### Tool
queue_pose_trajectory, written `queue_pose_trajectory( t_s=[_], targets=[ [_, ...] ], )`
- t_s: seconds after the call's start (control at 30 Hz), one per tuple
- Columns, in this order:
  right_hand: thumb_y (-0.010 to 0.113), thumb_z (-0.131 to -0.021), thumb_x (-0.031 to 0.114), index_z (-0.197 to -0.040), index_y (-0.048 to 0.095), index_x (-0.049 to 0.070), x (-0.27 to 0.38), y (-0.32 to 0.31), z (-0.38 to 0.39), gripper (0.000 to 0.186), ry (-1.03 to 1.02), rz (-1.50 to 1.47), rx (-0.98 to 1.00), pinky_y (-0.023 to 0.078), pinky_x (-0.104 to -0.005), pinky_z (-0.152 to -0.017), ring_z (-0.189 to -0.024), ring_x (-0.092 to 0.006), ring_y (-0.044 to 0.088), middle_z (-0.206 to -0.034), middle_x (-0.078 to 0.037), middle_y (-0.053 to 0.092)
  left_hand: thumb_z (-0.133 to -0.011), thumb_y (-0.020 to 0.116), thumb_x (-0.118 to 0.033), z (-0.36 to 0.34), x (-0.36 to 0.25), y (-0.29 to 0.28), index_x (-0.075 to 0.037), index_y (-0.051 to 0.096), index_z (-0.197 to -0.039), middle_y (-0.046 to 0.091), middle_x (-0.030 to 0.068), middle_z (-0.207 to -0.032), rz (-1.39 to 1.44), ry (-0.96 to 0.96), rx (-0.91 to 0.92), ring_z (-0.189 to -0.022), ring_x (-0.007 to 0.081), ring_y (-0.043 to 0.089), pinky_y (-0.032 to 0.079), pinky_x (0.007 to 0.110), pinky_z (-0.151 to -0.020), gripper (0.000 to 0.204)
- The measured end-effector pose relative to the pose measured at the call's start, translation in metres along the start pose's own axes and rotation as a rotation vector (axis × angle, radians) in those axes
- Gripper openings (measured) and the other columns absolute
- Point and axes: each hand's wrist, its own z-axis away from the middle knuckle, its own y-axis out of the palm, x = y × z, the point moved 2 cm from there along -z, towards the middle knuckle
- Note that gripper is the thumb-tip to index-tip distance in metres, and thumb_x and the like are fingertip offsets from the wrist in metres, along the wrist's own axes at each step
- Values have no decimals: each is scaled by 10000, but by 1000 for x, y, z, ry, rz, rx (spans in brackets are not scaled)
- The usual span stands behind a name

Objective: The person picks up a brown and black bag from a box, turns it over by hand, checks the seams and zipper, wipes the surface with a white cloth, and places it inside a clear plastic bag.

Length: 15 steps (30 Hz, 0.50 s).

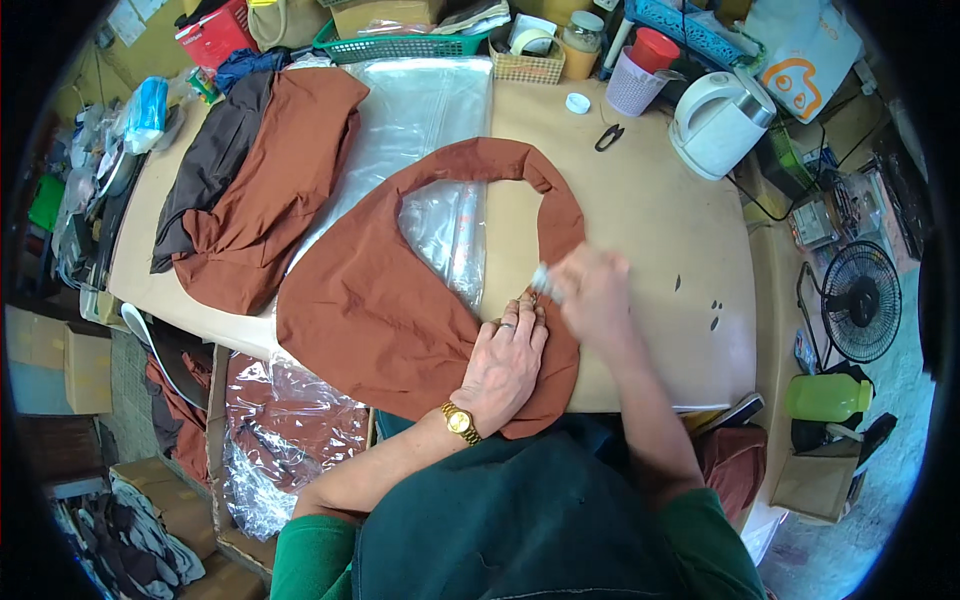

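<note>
A rust-brown cloth shoulder bag [390, 290] lies spread on the table, its strap looping round at the upper right. My left hand [503, 360], with a gold watch on its wrist, rests on the bag near the base of the strap. Its fingers are stretched out and press the cloth down. Just right of those fingertips my right hand [597, 290] is raised over the strap, smeared by motion. Its fingers are closed round a small whitish thing [541, 278], too blurred to name.
Brown and dark grey bags [275, 180] lie at the left on the table [670, 240]. Clear plastic sheets [410, 110] run under the bag. Small black snips [608, 137], a white kettle [722, 122] and a lilac cup [632, 88] stand or lie farther back. A carton [218, 430] holds plastic-wrapped brown cloth.
</note>
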Motion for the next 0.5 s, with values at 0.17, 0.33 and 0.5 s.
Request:
queue_pose_trajectory(
  t_s=[0.17,0.33,0.5],
  targets=[
    [625,-801,27,-814,658,101,-9,11,4,82,84,-95,-47,318,-447,-928,-872,-235,603,-829,-41,608,-897,459,-126,-2,-3,-7,40,502,-1315,505,218,-1351,26,5,-6,-1209,281,530,450,366,-904,452],
    [634,-798,46,-818,668,110,-1,-2,-9,76,21,-2,-36,324,-448,-916,-867,-234,597,-830,-42,600,-900,468,-142,1,0,-1,32,528,-1252,508,216,-1343,-7,5,-66,-1226,285,510,441,351,-896,397],
    [634,-803,54,-811,677,114,0,11,11,75,43,-49,-14,316,-460,-930,-892,-230,594,-840,-44,601,-906,454,-142,-1,-2,-1,35,510,-1287,487,218,-1382,8,9,5,-1227,281,511,441,346,-894,423]
  ],
)
